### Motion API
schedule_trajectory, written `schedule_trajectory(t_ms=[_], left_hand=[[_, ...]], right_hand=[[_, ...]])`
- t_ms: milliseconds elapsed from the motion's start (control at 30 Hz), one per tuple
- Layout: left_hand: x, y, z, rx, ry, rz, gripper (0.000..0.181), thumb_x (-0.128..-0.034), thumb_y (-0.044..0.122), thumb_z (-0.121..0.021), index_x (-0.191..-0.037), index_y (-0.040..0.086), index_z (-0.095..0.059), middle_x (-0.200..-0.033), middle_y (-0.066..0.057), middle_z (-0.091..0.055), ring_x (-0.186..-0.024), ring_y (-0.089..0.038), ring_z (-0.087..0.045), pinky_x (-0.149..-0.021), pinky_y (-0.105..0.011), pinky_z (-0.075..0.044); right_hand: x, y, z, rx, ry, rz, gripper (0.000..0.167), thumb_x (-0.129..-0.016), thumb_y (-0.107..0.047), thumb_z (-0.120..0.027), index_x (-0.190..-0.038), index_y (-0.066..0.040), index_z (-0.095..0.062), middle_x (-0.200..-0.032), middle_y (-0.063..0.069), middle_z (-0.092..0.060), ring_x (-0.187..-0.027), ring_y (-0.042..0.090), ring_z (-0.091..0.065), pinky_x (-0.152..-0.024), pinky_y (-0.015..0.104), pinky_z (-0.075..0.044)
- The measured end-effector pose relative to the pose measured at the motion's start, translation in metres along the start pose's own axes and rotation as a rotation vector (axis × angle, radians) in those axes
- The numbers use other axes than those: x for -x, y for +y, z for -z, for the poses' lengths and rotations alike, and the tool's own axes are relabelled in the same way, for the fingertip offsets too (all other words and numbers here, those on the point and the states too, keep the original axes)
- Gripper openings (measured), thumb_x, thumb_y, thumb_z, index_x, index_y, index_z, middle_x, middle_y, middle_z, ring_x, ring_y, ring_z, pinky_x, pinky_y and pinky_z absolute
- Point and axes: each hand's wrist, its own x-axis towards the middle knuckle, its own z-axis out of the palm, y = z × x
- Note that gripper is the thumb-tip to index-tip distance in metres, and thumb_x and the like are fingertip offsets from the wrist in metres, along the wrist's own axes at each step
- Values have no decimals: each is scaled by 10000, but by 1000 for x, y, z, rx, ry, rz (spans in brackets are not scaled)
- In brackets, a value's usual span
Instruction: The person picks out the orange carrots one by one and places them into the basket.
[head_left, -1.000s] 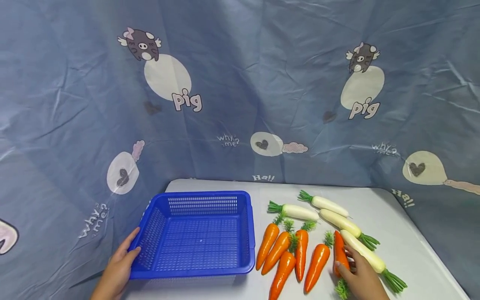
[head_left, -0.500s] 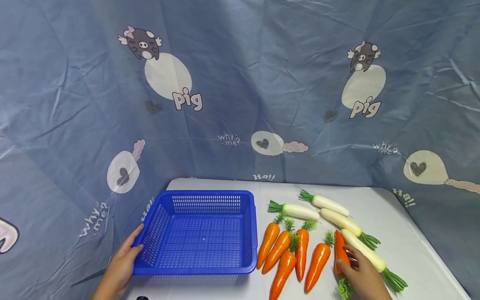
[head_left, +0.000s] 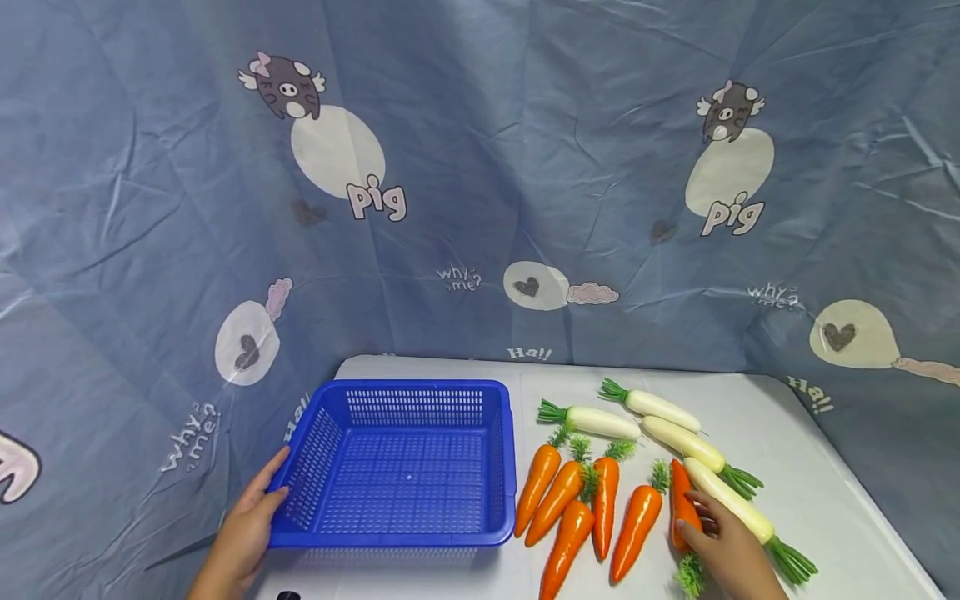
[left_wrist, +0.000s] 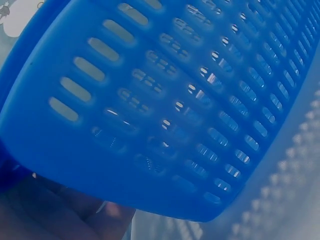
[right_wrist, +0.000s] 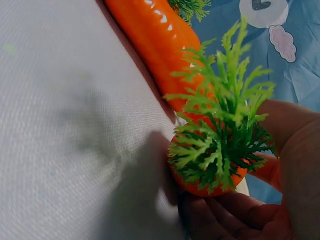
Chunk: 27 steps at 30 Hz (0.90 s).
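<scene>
An orange carrot with a green frilly top (head_left: 682, 506) lies on the white table at the right. My right hand (head_left: 729, 546) holds it between thumb and fingers. Its leafy top (right_wrist: 220, 135) fills the middle of the right wrist view, with the thumb on one side and curled fingers on the other. At the left stands a blue plastic basket (head_left: 504, 467) with slotted walls and nothing inside. My left hand (head_left: 243, 529) grips its left rim; in the left wrist view the fingers (left_wrist: 107, 220) show below the basket's edge, partly hidden.
Several other carrots (head_left: 636, 533) lie between the basket and my right hand. Several white radishes (head_left: 602, 422) with green stalks lie behind and to the right. A printed blue curtain (head_left: 465, 167) hangs round the table (head_left: 825, 467). A small black object (head_left: 288, 596) shows at the bottom edge.
The basket has shifted slightly to the right with my left hand on it. A black object has come into view at the bottom. My right hand stays around the carrot.
</scene>
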Motion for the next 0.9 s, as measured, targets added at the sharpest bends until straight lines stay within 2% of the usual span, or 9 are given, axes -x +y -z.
schedule_trajectory(t_ms=[167,333,500,633,733,800,833,900], left_hand=[[-1,-1,1,-13,4,6,609,-1136,122,-277,-1701,227,-73,-1661,-220,-122,-1068,-38,-582,-818,-334,-562],[-1,-1,1,-12,10,14,608,-1138,125,-277,-1701,236,-78,-1663,-211,-124,-1065,-38,-578,-817,-331,-559],[-1,-1,1,5,10,11,604,-1141,141,-281,-1701,248,-82,-1647,-193,-133,-1055,-79,-600,-796,-349,-569],[0,-1,0,6,11,12,608,-1139,136,-283,-1701,247,-79,-1648,-190,-139,-1062,-62,-592,-805,-340,-564],[0,0,0,3,9,11,606,-1140,137,-280,-1701,243,-76,-1649,-197,-138,-1065,-58,-590,-812,-337,-564],[0,0,0,1,8,12,605,-1141,137,-275,-1701,243,-73,-1651,-202,-138,-1064,-63,-594,-812,-340,-567],[0,0,0,2,9,15,605,-1141,140,-275,-1701,247,-72,-1652,-202,-137,-1063,-63,-594,-811,-340,-567],[-1,-1,-1,5,11,17,605,-1141,138,-275,-1701,245,-74,-1651,-202,-140,-1059,-69,-597,-805,-344,-570]], right_hand=[[0,0,1,12,-19,-6,719,-976,-451,-711,-1483,17,-506,-1381,357,-577,-1132,459,-662,-858,539,-578],[-5,1,12,35,-67,40,721,-1012,-476,-660,-1496,33,-497,-1433,359,-545,-1187,487,-644,-879,546,-579],[-8,4,26,55,-79,159,559,-1008,-263,-701,-1478,-4,-545,-1424,294,-565,-1216,435,-639,-894,495,-589],[-10,10,35,0,-160,233,517,-983,-106,-700,-1475,-29,-559,-1476,284,-507,-1288,466,-583,-915,460,-587],[-11,13,39,-67,-266,274,544,-974,-28,-658,-1502,-20,-527,-1554,348,-391,-1382,568,-453,-967,512,-559],[-11,13,40,-70,-315,304,577,-945,18,-628,-1510,-40,-526,-1598,366,-308,-1440,613,-328,-988,553,-538],[-12,14,41,-67,-338,324,596,-928,48,-605,-1511,-47,-526,-1619,369,-265,-1458,631,-265,-996,549,-531],[-12,15,43,-44,-358,344,627,-887,85,-572,-1492,-80,-560,-1649,357,-202,-1476,645,-169,-991,436,-536]])
